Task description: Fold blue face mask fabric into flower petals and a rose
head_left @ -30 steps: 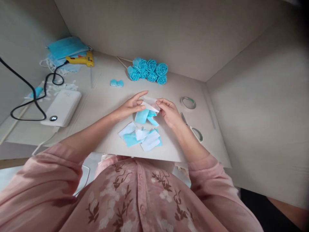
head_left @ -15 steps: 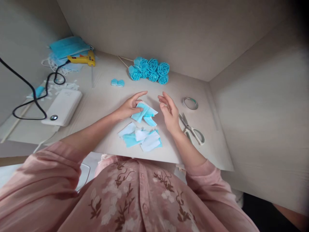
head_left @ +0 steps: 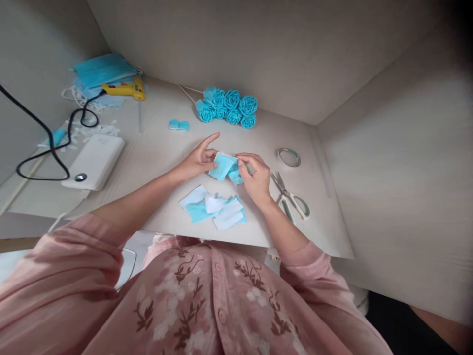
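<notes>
Pinched between thumb and fingers of my left hand (head_left: pixel 198 160) is a blue piece of face mask fabric (head_left: pixel 223 166), its index finger pointing up and away. My right hand (head_left: pixel 256 176) grips the right side of the fabric with thumb and fingertips, where a second blue flap hangs down. Just below, on the table, lies a loose pile of blue and white fabric pieces (head_left: pixel 199 211). Scissors (head_left: pixel 291 197) with pale handles rest right of my right hand, blades slightly apart.
Blue fabric roses (head_left: pixel 232 100) on sticks lie at the back, near a small folded blue piece (head_left: pixel 179 125). A tape roll (head_left: pixel 288 157) is at right. Leftward are a yellow glue gun (head_left: pixel 125 89), face masks (head_left: pixel 103 70), a white power bank (head_left: pixel 94 162) and a black cable (head_left: pixel 46 127).
My right hand has moved left and closed on the fabric's right side. The fabric in my left hand has turned, and the view has shifted slightly.
</notes>
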`<state>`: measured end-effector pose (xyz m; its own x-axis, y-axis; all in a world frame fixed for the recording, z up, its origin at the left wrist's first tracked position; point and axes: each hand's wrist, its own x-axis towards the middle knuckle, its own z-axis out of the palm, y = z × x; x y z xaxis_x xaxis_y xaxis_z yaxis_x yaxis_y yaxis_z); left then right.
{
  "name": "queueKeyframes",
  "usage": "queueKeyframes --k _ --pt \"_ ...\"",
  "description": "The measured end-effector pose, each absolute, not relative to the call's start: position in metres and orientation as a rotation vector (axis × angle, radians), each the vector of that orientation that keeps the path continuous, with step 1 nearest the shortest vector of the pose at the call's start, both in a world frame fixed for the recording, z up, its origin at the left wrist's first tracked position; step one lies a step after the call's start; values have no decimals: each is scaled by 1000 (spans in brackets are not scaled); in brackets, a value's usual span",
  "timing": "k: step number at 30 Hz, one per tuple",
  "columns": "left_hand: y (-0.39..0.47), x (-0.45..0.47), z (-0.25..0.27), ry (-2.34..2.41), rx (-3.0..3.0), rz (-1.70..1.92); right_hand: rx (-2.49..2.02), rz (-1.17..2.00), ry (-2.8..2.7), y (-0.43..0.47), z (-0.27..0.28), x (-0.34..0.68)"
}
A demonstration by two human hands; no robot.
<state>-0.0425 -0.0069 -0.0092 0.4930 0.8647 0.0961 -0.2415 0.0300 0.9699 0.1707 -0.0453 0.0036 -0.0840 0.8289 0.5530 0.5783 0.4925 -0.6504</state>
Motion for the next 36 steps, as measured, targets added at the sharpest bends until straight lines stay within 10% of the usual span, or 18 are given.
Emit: queueKeyframes --k 36 --pt "-9 -39 -12 847 2129 1121 -984 1298 -892 -43 7 148"
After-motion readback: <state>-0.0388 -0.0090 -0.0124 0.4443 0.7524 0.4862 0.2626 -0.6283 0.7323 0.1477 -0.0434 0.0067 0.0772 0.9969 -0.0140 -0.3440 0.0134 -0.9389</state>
